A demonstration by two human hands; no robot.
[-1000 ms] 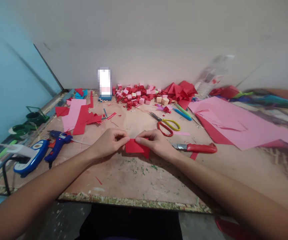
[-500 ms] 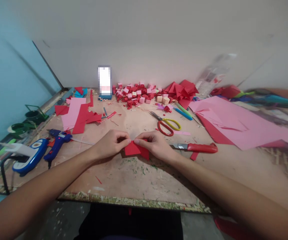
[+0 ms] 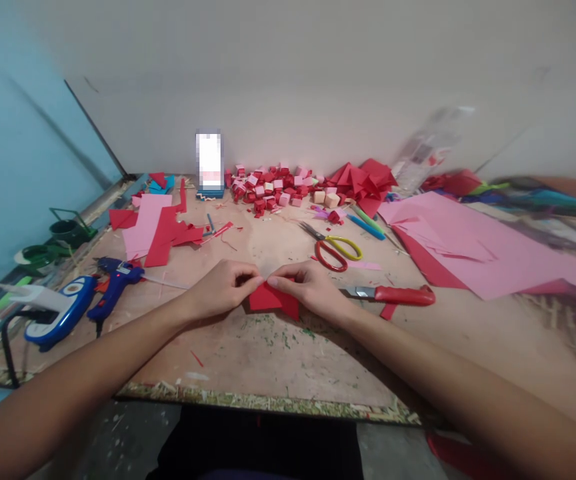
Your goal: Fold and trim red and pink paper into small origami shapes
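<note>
A small piece of red paper (image 3: 271, 299) is pinched between both hands, low over the wooden board. My left hand (image 3: 227, 287) grips its upper left corner with thumb and fingers. My right hand (image 3: 304, 285) holds the upper edge on the other side, thumb on top, its fingertips almost meeting the left ones. The fingers behind the paper are hidden. Just right of my right hand lies a red-handled knife (image 3: 402, 295), part of its blade covered by the hand. Beyond it are scissors (image 3: 335, 248) with one red and one yellow handle.
Small red and pink paper cubes (image 3: 273, 189) are heaped at the back, near a lit phone (image 3: 210, 163). Large pink sheets (image 3: 473, 247) lie right. A blue glue gun (image 3: 116, 287) and a power strip (image 3: 63, 317) stand left, beside red and pink offcuts (image 3: 161, 233).
The thumbs have drawn closer together along the paper's top edge, and its lower edge now hangs at a slightly different angle. Both hands keep their hold.
</note>
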